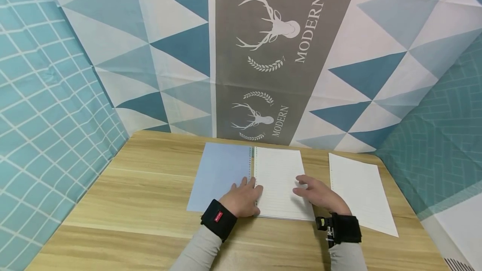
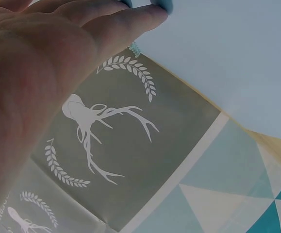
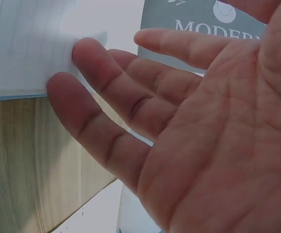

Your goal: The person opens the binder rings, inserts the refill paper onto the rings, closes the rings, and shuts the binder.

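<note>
Head view: an open spiral notebook [image 1: 260, 170] lies flat on a wood-grain counter [image 1: 143, 179], its pale blue cover [image 1: 222, 166] on the left, its lined page [image 1: 280, 185] on the right; a loose lined sheet [image 1: 357, 193] lies apart, farther right. We judge that the page could tear at its punched holes if it were pulled sideways while pressed near the spiral binding [image 1: 252, 154], and that several leaves could lift together because they lie closely stacked. The right wristband [image 1: 347, 229] might also brush the loose lined sheet askew. Of the hands, we see the left hand [image 1: 242, 198] spread, palm down, appearing to rest across the binding. The right hand [image 1: 321, 193] is loosely open at the page's right edge, fingers apart, pinching nothing we can see; we cannot tell whether its fingertips touch paper.
</note>
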